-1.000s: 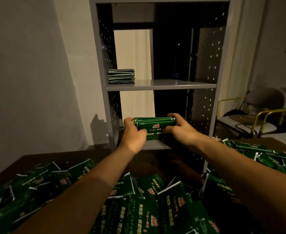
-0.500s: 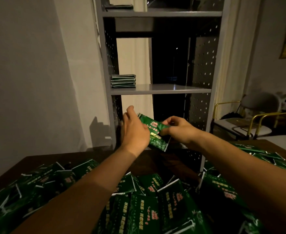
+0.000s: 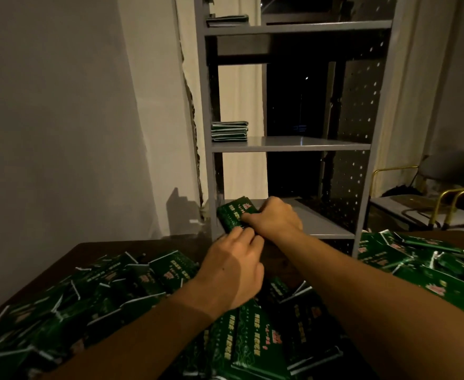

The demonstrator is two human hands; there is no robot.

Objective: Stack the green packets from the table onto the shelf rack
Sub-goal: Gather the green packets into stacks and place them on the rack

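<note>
A small bundle of green packets (image 3: 232, 215) lies at the left front corner of the lowest shelf of the grey metal rack (image 3: 291, 145). My right hand (image 3: 273, 219) rests on top of the bundle with curled fingers gripping it. My left hand (image 3: 232, 267) touches its near edge with its fingertips. A short stack of packets (image 3: 229, 131) sits on the middle shelf at the left, and another stack (image 3: 226, 20) on the shelf above. A large heap of loose green packets (image 3: 132, 292) covers the dark table in front of me.
More packets (image 3: 422, 264) pile up on the table's right side. A plain wall stands to the left of the rack. Chairs with gold frames (image 3: 444, 196) stand at the right, behind the table. The rack's side panels are perforated.
Both hands carried the bundle down and left from mid-air onto the lowest shelf's corner. My left hand slid from the bundle's left side to its near edge. The view tilted up.
</note>
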